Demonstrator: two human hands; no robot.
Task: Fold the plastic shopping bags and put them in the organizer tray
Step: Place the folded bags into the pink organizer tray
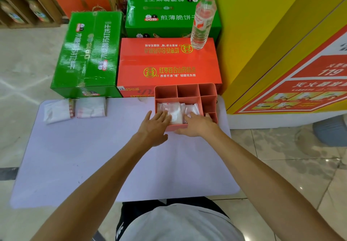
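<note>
A pink organizer tray (pixel 187 90) with several compartments stands at the far right of the pale lilac table (pixel 93 156). Folded white plastic bags (pixel 176 112) lie in its large front compartment. My left hand (pixel 155 123) rests flat on the bags at the tray's front left, fingers straight. Over the tray's front right edge lies my right hand (pixel 197 124), its fingers touching the bags inside. Two more folded bags, one (pixel 57 110) and another (pixel 91 107), lie at the table's far left.
Green cartons (pixel 88 53) and a red carton (pixel 169 62) stand on the floor behind the table. A clear water bottle (pixel 203 17) stands on the red carton. A yellow wall panel (pixel 272 34) rises to the right.
</note>
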